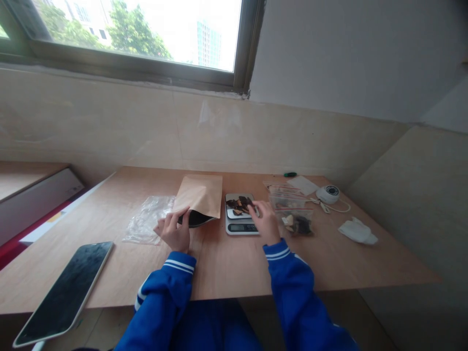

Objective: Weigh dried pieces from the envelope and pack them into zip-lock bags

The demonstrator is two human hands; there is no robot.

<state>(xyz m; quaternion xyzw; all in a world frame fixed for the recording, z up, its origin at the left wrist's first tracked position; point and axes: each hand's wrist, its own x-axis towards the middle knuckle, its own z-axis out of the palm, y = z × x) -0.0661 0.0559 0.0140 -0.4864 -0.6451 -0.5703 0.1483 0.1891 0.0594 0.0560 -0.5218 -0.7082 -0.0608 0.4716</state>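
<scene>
My left hand (175, 230) pinches the near edge of a brown kraft paper bag (199, 192), whose dark mouth gapes toward me. To the right of the bag sits a small digital scale (231, 228) with a display at its front. Dark brown dried slices (239, 204) lie on its pan. My right hand (265, 219) reaches over the pan's right side, fingers curled at the slices; what lies between the fingertips is too small to make out. Right of that hand rests a clear zip bag (300, 223) with pale and dark pieces inside.
Crumpled clear plastic (146, 222) lies left of the paper bag. A large phone or tablet (68, 290) overhangs the table's front left edge. At right are more zip bags (287, 197), a white dome device with a cable (328, 194), a white cloth (357, 230) and a green object (290, 174).
</scene>
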